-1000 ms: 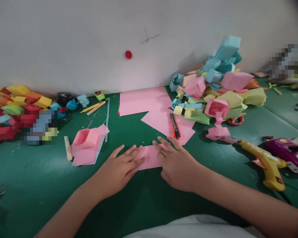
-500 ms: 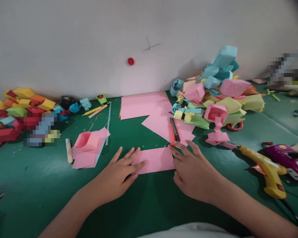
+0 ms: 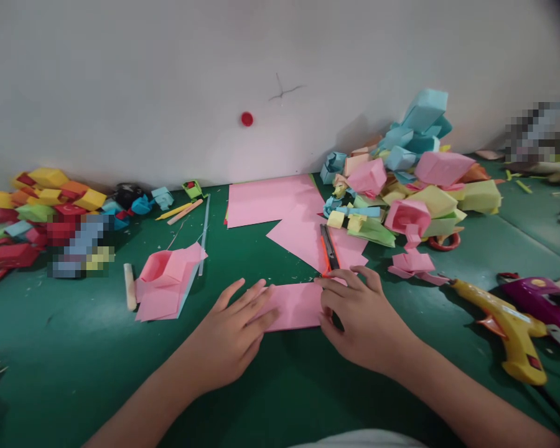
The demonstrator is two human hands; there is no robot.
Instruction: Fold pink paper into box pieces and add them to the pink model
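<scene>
A folded pink paper strip (image 3: 296,306) lies crosswise on the green table between my hands. My left hand (image 3: 233,333) rests over its left end, fingers stretched out and spread. At the right end, my right hand (image 3: 361,317) has its thumb and forefinger bent around the strip's edges; its other fingers are raised. Just beyond the right fingertips lies an orange and black utility knife (image 3: 329,246) on loose pink sheets (image 3: 294,236). Another pink sheet (image 3: 270,202) lies against the wall.
At left are a pink folded paper piece (image 3: 163,270) on sheets, a wooden stick (image 3: 129,286) and colourful folded papers (image 3: 46,196). A pile of paper shapes (image 3: 401,186) stands back right. A yellow glue gun (image 3: 504,330) and a purple device (image 3: 541,305) lie at right.
My right thumb and forefinger have curled in closer at the strip's right end. The left hand has turned slightly, still on the paper. The knife appears to have shifted slightly.
</scene>
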